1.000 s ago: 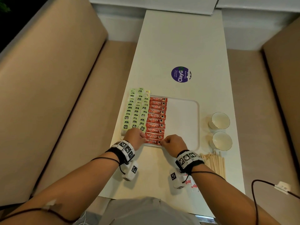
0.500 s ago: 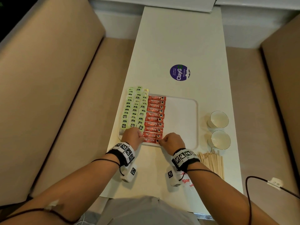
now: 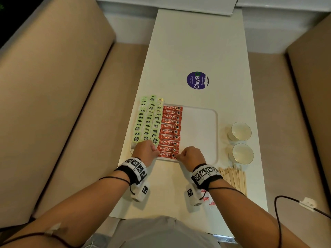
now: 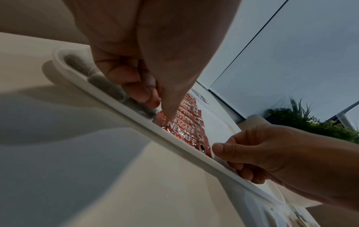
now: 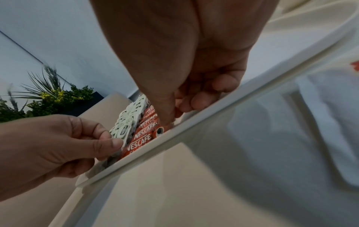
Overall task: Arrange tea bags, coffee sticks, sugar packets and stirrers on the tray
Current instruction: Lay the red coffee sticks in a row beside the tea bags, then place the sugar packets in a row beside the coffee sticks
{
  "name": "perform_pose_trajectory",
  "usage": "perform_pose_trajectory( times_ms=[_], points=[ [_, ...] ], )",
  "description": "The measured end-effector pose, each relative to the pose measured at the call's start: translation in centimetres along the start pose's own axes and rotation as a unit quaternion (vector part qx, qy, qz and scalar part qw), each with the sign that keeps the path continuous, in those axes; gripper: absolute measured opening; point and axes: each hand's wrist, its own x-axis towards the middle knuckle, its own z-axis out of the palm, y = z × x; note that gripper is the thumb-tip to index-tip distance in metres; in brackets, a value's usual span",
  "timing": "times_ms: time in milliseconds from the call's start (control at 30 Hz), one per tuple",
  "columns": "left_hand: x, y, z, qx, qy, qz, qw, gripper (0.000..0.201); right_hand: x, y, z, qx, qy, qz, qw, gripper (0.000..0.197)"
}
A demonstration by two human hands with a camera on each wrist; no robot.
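Observation:
A white tray (image 3: 202, 122) lies on the table. Rows of green tea bags (image 3: 148, 119) fill its left side, and a column of red coffee sticks (image 3: 171, 129) runs beside them. My left hand (image 3: 155, 152) pinches the left end of the nearest coffee stick (image 3: 166, 155), thumb on top (image 4: 168, 116), at the tray's near rim (image 4: 136, 110). My right hand (image 3: 178, 156) pinches the stick's right end (image 5: 160, 131) with curled fingers. Wooden stirrers (image 3: 234, 178) lie on the table right of my right wrist. The tray's right half is bare.
Two white cups (image 3: 240, 130) (image 3: 242, 153) stand right of the tray. A red-printed white packet (image 3: 207, 199) lies partly under my right wrist. A purple sticker (image 3: 197, 80) marks the table beyond the tray. Beige benches flank the narrow table.
Both hands stay at the ends of the nearest coffee stick, nudging it slightly. Only the head view has shifted a little.

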Motion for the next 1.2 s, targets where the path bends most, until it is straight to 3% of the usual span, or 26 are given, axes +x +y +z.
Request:
perform_pose_trajectory(
  times_ms=[167,500,800,967,1067,1200],
  points=[
    [-0.7,0.2,-0.1,0.003,-0.006,0.026,1.000,0.029,-1.7,0.8,-1.7,0.004,0.017,-0.037,0.999,0.029],
    [-2.8,3.4,2.0,0.078,-0.118,0.166,0.976,0.018,-6.5,5.7,-5.6,-0.028,0.044,-0.072,0.996,0.017],
    [-4.3,7.0,6.9,0.172,-0.224,0.249,0.926,0.029,-9.0,11.9,-4.2,-0.055,0.050,-0.035,0.997,0.043],
    [-4.8,8.0,8.9,0.200,-0.248,0.269,0.909,0.055,-10.1,12.9,-2.7,-0.074,0.048,-0.024,0.996,0.065],
    [-4.7,8.5,9.5,0.223,-0.243,0.288,0.899,0.068,-10.3,12.8,-2.2,-0.080,0.053,-0.020,0.995,0.063],
    [-4.5,8.7,10.4,0.240,-0.247,0.287,0.894,0.069,-10.3,12.4,-1.9,-0.079,0.047,-0.024,0.995,0.057]
  ],
)
